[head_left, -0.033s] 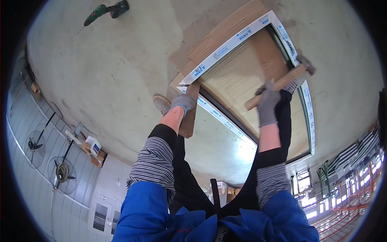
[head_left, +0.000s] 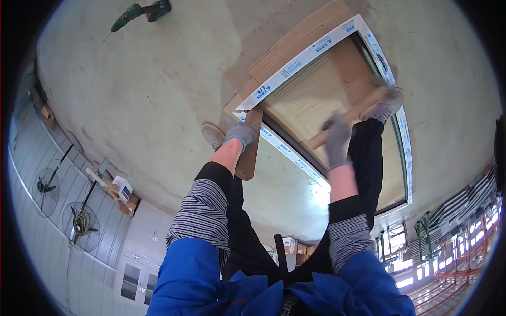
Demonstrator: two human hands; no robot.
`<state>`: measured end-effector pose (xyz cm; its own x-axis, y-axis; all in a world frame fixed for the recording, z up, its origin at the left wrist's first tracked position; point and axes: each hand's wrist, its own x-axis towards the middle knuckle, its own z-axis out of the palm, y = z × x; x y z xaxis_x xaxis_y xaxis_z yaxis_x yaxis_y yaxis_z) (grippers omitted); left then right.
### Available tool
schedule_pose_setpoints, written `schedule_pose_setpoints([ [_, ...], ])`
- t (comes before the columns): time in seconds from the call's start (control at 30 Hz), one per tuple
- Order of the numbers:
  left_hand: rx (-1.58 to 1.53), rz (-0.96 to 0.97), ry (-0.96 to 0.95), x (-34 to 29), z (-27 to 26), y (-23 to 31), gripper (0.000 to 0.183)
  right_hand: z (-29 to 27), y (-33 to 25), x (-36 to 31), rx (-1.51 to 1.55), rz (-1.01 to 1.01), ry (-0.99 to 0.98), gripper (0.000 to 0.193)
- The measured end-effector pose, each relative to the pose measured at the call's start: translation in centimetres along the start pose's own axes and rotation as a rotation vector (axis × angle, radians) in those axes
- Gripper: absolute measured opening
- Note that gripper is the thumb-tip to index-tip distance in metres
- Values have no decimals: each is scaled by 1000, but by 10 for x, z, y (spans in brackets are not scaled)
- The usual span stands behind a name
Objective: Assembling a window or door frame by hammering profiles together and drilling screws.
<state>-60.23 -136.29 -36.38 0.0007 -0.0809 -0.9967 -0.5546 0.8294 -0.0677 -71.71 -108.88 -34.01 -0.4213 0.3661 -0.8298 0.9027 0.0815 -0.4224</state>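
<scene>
In my gloved left hand (head_left: pixel 242 132) is a brown wooden block (head_left: pixel 250 154), its far end against the left corner of a white window frame (head_left: pixel 295 65). My gloved right hand (head_left: pixel 337 141) is wrapped round the wooden handle of a hammer (head_left: pixel 360 103), held above the frame's opening. Motion blurs the hammer and that hand; the hammer's head shows only faintly near my right shoe (head_left: pixel 387 105). The frame lies on the floor over brown cardboard (head_left: pixel 295 45), and a small gap shows at its left corner by the block.
A green cordless drill (head_left: pixel 138 14) lies on the floor at the far left. My left shoe (head_left: pixel 213 136) stands outside the frame, the right one at its right side. Fans (head_left: pixel 81 221) and a white cabinet (head_left: pixel 138 274) line the left wall; red metal racks (head_left: pixel 458 263) are at the right.
My right hand and the hammer have moved left, drawing the hammer's head back from the frame's right side. My left hand and the block have barely moved.
</scene>
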Motion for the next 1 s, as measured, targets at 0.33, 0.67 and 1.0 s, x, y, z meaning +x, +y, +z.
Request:
schedule_pose_setpoints([
  [0.33,-27,-44,32,1,31,-30,46,6,20,-51,-87,353,-420,21],
  [0.67,78,89,-11,7,32,-18,44,33,92,-83,-346,473,-469,20],
  [1.0,-126,-24,6,-27,10,2,46,30,34,-46,107,238,-4,20],
])
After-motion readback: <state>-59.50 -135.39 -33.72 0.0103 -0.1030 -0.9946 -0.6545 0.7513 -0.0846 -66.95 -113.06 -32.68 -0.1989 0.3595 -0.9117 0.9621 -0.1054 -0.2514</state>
